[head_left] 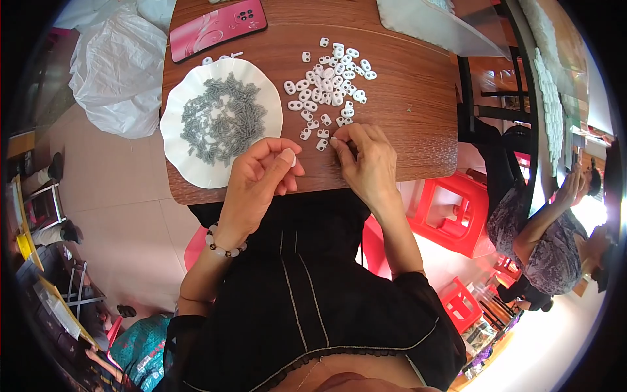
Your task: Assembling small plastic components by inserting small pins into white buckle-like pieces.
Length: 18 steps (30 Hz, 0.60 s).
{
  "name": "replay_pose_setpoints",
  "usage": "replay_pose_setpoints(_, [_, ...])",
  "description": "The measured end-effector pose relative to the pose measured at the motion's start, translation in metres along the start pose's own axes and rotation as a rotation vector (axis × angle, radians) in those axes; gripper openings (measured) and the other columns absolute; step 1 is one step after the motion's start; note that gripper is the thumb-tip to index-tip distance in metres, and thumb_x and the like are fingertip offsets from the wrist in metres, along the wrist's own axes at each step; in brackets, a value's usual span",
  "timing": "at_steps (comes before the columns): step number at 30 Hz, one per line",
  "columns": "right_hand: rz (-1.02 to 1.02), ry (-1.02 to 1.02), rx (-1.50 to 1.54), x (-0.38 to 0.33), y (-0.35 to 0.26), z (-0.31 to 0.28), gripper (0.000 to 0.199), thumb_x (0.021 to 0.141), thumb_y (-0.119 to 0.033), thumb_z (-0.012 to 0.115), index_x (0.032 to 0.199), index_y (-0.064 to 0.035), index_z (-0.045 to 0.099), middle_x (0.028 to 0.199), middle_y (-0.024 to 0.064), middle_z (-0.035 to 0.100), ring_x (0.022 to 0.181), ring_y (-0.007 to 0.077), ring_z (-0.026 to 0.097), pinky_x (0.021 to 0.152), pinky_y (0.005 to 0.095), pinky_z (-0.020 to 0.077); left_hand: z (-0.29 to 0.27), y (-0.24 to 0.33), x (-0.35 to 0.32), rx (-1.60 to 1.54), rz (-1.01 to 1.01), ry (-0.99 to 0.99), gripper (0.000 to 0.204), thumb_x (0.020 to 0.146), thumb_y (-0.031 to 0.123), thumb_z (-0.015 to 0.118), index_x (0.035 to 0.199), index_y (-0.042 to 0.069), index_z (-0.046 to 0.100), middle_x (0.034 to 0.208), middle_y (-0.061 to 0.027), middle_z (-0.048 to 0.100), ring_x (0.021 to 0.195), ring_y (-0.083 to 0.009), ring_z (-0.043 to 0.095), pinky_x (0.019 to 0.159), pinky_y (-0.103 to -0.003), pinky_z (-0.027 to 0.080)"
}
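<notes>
My left hand [261, 171] is closed at the near edge of the table, just right of the plate. Between its thumb and fingers shows a small white plastic piece [292, 161]. My right hand [367, 159] pinches thumb and forefinger together beside the near end of a loose pile of white two-holed plastic pieces [328, 80]. What its fingertips hold, if anything, is too small to tell. A white scalloped plate [175, 147] bears a heap of thin grey pieces [245, 117] that look like small springs.
A pink phone [215, 31] lies at the table's far left, with a few small white parts near it. A clear-sided white tray [431, 26] sits far right. Red plastic stools [450, 219] stand right of the brown table [418, 124]. Another person [542, 242] works farther right.
</notes>
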State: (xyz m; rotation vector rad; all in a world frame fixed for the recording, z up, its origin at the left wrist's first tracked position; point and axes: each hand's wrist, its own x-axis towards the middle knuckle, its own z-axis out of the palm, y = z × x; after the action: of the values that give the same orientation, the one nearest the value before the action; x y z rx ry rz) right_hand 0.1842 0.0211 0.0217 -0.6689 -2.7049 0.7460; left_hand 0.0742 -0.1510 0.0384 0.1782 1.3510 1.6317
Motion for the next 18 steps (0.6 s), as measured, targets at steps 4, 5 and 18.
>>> replay_pose_setpoints(4, [0.085,0.065,0.095,0.003,0.000,0.002,0.008,0.081,-0.007,0.068,0.088,-0.0045,0.065,0.076,0.0067,0.060,0.064,0.0182,0.056,0.059,0.0311,0.0456,-0.004,0.000,0.002,0.033,0.006,-0.002,0.023,0.095,0.020,0.055,0.112,0.004,0.058,0.081,0.0001,0.060,0.064,-0.0033,0.050,0.056,-0.017,0.038])
replay_pose_setpoints(5, [0.104,0.078,0.224,0.004,-0.002,0.000,0.009,0.083,-0.007,0.067,0.091,-0.0042,0.066,0.073,0.0039,0.057,0.063,0.0135,0.054,0.057,0.0275,0.0432,-0.004,0.001,0.002,0.033,0.006,-0.001,0.023,0.095,0.020,0.055,0.112,0.004,0.058,0.081,0.0001,0.060,0.064,-0.0033,0.050,0.056,-0.017,0.038])
replay_pose_setpoints(18, [0.268,-0.043,0.806,-0.004,-0.002,-0.005,0.019,0.086,-0.008,0.069,0.102,0.0015,0.067,0.073,-0.0036,0.061,0.066,0.0027,0.052,0.059,0.0175,0.0405,-0.005,0.002,0.003,-0.059,0.052,-0.004,0.032,0.099,0.024,0.049,0.119,0.001,0.058,0.092,-0.0075,0.066,0.074,-0.0079,0.057,0.067,-0.020,0.045])
